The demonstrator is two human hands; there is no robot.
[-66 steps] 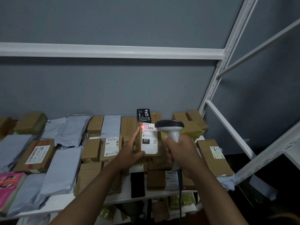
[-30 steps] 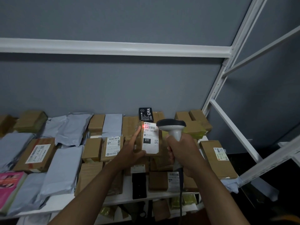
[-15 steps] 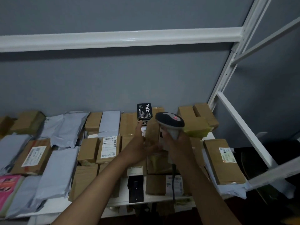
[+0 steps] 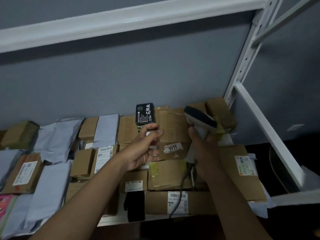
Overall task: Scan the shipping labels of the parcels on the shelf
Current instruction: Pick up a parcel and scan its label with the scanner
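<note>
Open air fills the frame's middle, between the packed parcels [image 4: 169, 132] on the shelf [image 4: 121, 220] and the white beam [image 4: 121, 19] overhead. A white upright [image 4: 242, 63] and slanting brace [image 4: 266, 129] close the right side.

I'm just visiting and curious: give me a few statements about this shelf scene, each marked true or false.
1. The right hand grips a scanner. True.
2. The left hand lies flat and empty on the shelf. False: it holds a cardboard box by its left edge.
3. That box bears a sticker reading 1011. True.
4. The black box lies at the shelf's front edge. False: it stands at the back, by the wall.
5. A cable hangs from the scanner. True.
</note>
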